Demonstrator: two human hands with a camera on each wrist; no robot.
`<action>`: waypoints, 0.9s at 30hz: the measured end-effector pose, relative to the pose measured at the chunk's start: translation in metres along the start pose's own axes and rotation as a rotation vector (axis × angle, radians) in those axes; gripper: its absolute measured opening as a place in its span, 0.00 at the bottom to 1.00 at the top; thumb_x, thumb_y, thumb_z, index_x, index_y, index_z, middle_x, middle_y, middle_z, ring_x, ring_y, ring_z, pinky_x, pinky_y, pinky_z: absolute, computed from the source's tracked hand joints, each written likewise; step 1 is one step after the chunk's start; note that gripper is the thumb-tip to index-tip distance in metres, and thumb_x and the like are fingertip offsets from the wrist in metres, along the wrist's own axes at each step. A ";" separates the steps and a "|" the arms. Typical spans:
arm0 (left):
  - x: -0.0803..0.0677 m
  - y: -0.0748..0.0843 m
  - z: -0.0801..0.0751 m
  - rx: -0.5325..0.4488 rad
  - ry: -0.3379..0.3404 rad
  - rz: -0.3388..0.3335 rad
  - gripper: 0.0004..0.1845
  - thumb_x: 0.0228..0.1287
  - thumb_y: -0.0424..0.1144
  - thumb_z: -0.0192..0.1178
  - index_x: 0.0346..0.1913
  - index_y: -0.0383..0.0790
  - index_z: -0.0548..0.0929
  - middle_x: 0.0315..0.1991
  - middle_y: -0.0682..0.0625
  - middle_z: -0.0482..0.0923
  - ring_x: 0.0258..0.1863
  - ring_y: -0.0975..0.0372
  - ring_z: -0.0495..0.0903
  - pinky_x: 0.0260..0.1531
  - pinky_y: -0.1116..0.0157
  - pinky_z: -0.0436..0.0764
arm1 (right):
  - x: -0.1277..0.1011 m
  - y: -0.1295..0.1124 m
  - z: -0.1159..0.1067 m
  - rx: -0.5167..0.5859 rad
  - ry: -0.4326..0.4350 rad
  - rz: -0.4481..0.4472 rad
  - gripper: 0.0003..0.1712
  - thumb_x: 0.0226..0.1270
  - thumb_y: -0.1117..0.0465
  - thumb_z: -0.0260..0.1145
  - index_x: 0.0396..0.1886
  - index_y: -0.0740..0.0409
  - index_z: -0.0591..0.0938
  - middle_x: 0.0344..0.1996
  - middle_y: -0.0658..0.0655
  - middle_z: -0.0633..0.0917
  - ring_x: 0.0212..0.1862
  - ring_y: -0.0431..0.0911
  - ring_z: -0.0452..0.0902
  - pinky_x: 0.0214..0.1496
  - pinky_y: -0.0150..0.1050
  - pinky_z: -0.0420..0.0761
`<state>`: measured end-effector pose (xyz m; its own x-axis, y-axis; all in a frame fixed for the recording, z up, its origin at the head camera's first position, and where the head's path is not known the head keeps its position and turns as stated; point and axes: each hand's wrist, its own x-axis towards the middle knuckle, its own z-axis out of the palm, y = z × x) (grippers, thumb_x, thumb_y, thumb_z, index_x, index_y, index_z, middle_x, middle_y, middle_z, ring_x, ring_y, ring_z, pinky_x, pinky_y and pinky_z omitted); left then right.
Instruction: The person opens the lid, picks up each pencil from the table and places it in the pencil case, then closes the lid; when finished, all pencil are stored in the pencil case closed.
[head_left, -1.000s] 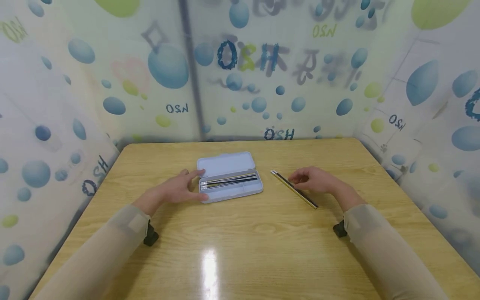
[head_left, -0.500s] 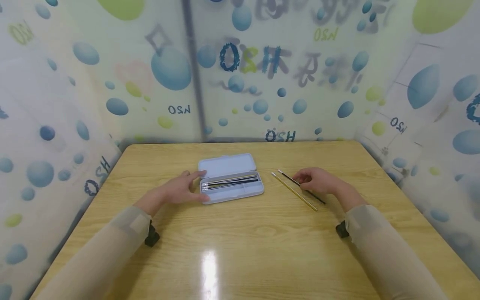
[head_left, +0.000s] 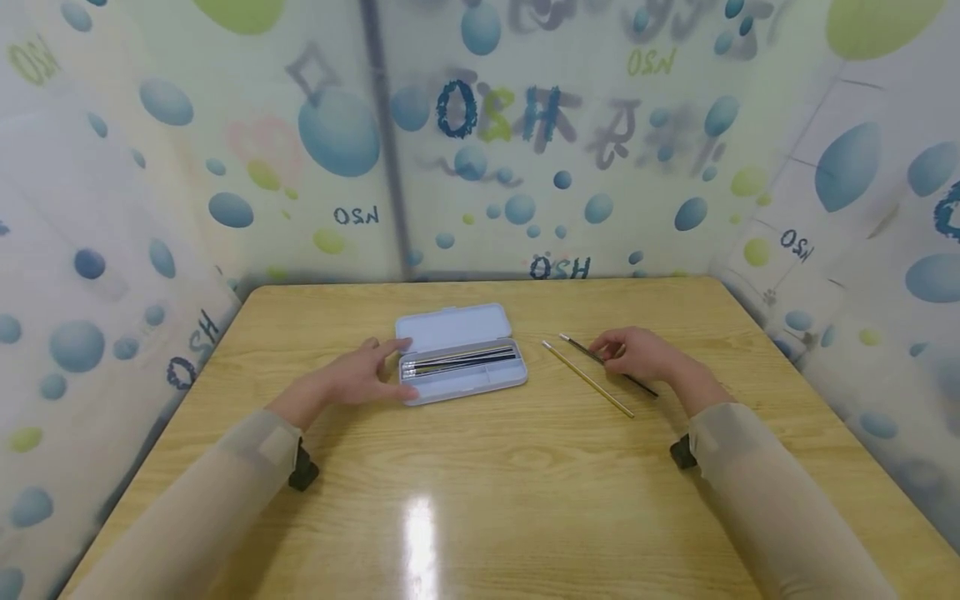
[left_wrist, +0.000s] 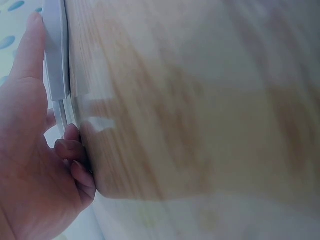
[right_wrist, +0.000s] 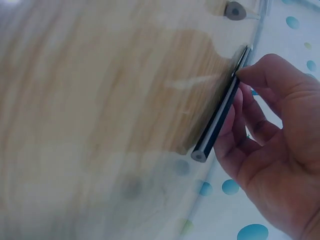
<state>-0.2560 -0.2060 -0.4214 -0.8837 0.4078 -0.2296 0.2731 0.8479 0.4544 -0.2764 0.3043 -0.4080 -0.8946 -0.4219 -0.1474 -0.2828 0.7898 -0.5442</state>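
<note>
A pale blue-white pencil case point(head_left: 462, 389) lies with its lid point(head_left: 453, 327) raised, holding several pencils point(head_left: 459, 360). My left hand point(head_left: 358, 374) holds its left end, thumb at the front corner and fingers by the lid; the left wrist view shows the case's side point(left_wrist: 56, 55) along the thumb. To the right, my right hand point(head_left: 636, 354) pinches a black pencil point(head_left: 579, 347) between thumb and fingers, low over the table. Its unsharpened end point(right_wrist: 199, 156) shows in the right wrist view. A gold pencil point(head_left: 588, 379) lies between the case and that hand.
The wooden table point(head_left: 495, 500) has its far edge against a patterned wall hanging point(head_left: 517, 167). Similar hangings stand along the left and right sides. Light glares off the table near the front.
The black and gold pencils lay together; my right hand has drawn the black one away to the right and slightly back. My left hand has stayed at the case.
</note>
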 end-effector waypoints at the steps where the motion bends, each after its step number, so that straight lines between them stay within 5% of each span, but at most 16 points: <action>1: 0.000 0.000 0.000 0.001 0.000 0.000 0.62 0.61 0.78 0.69 0.90 0.56 0.55 0.58 0.39 0.71 0.51 0.49 0.75 0.55 0.47 0.76 | 0.000 0.000 0.000 -0.003 0.002 0.003 0.23 0.73 0.66 0.67 0.66 0.61 0.86 0.53 0.65 0.89 0.56 0.58 0.85 0.61 0.58 0.82; 8: 0.001 0.001 -0.001 0.003 0.001 0.007 0.61 0.62 0.77 0.69 0.90 0.54 0.56 0.57 0.39 0.71 0.50 0.49 0.75 0.54 0.47 0.76 | 0.003 0.000 0.000 -0.019 0.000 0.000 0.25 0.72 0.66 0.67 0.67 0.62 0.85 0.54 0.66 0.89 0.57 0.59 0.85 0.60 0.57 0.83; 16: 0.000 0.001 0.000 0.007 0.003 0.005 0.61 0.62 0.77 0.69 0.90 0.55 0.56 0.59 0.38 0.71 0.51 0.48 0.75 0.56 0.45 0.77 | 0.002 0.005 0.001 0.035 0.027 0.004 0.24 0.71 0.65 0.66 0.66 0.60 0.86 0.53 0.64 0.87 0.50 0.54 0.83 0.46 0.44 0.81; 27: -0.001 0.001 0.000 0.006 -0.001 0.004 0.61 0.62 0.78 0.69 0.90 0.55 0.55 0.58 0.38 0.72 0.50 0.49 0.75 0.53 0.47 0.77 | -0.004 -0.003 0.000 0.092 0.099 -0.052 0.22 0.75 0.66 0.65 0.66 0.56 0.88 0.51 0.62 0.88 0.45 0.49 0.78 0.45 0.43 0.77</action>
<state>-0.2554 -0.2055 -0.4205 -0.8824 0.4114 -0.2284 0.2790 0.8482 0.4502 -0.2717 0.3034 -0.4054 -0.9107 -0.4114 -0.0377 -0.3005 0.7223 -0.6229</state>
